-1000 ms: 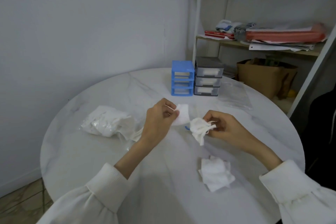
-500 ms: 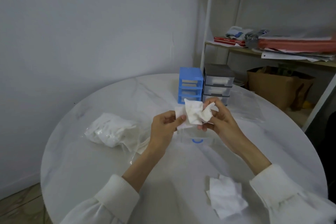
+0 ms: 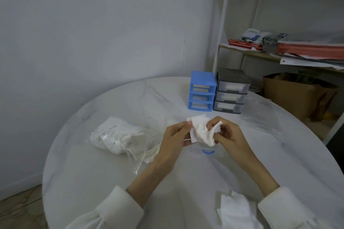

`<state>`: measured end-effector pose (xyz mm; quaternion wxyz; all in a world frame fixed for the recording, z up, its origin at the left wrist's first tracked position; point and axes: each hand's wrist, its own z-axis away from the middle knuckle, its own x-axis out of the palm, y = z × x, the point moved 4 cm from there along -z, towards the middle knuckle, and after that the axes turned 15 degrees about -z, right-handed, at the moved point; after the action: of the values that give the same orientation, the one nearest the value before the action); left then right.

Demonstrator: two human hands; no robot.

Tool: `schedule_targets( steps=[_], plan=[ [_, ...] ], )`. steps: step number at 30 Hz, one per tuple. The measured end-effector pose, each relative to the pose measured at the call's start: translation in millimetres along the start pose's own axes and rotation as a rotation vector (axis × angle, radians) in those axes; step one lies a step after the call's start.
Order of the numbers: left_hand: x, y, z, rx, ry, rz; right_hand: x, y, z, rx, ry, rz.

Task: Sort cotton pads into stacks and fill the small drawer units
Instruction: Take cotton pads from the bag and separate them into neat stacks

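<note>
While both hands meet above the middle of a round white marble-patterned table (image 3: 111,182), they hold a small bunch of soft, white, square cotton pads (image 3: 200,131). The left hand (image 3: 176,135) pinches the left edge of the bunch with its thumb on top and its fingers curled behind. The right hand (image 3: 228,135) pinches the crumpled right side between thumb and curled fingertips. The pads look thin and fibrous; the flattest one faces the camera, and the bunch runs roughly left to right between the two hands, drooping at its lower right.

Under the hands lies a clear plastic drawer (image 3: 207,151) with a blue curved handle; what it holds cannot be told. To the left, a crinkled transparent plastic bag (image 3: 115,135) lies on its side, stuffed with more white pads, some spilling from its open end toward the left wrist. Near the table's close edge, by the right sleeve, rests a loose, uneven stack of pads (image 3: 236,212).

At the far side stand two small box-shaped drawer units, touching side by side. The blue unit (image 3: 202,94) has three slots, its top slot open and without a drawer. The grey unit (image 3: 230,91) has three clear drawers, each showing white pads inside. A flat clear plastic sheet (image 3: 260,122) lies right of the hands.
</note>
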<state>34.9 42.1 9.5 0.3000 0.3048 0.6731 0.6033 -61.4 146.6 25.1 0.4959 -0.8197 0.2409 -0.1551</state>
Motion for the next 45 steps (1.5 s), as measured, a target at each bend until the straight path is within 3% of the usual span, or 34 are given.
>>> schedule_targets(
  steps=[6, 10, 26, 36, 42, 45],
  plan=[
    [1.0, 1.5, 2.4, 0.03, 0.002, -0.023, 1.4, 5.1, 2.6, -0.007, -0.004, 0.102],
    [-1.7, -3.0, 2.0, 0.028, 0.095, -0.061, 2.6, 2.0, 3.9, -0.033, 0.012, 0.132],
    [1.2, -17.3, 0.0, -0.019, 0.121, -0.048, -14.7, 0.6, 2.2, -0.015, 0.232, -0.142],
    [3.3, -19.9, 7.7, 0.077, 0.126, -0.208, -14.9, 4.5, 6.7, 0.025, 0.241, -0.006],
    [4.6, -17.7, 8.9, 0.232, 0.119, -0.303, -21.0, 9.0, 7.5, 0.103, 0.37, -0.058],
    [5.2, -21.4, 8.9, 0.201, 0.097, -0.335, -23.9, 11.6, 8.0, 0.139, 0.434, -0.079]
  ],
)
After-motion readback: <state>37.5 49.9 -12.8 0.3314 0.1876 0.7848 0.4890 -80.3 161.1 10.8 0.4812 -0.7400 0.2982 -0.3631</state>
